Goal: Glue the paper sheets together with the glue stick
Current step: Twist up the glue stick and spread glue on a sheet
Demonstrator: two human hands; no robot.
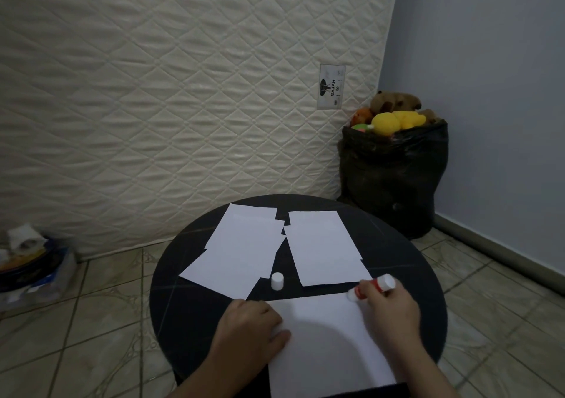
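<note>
Glue stick [371, 287], red-bodied and uncapped, lies tilted in the right hand [391, 309], whose fingers curl round its barrel; its pale tip points left and seems to touch the far right corner of the nearest paper sheet [327, 342], though motion blur leaves the contact unsure. That sheet lies at the near edge of the round black table [183, 290]. The left hand [249, 326] rests on the sheet's left edge with knuckles bent, pressing it down and gripping nothing. The white cap [277, 281] stands upright on the table just beyond the sheet, between a fanned stack of sheets [238, 251] on the far left and a single sheet [324, 248] on the far right. A black bag of plush toys [394, 177] sits in the far right corner beside an upright mattress [183, 92].
</note>
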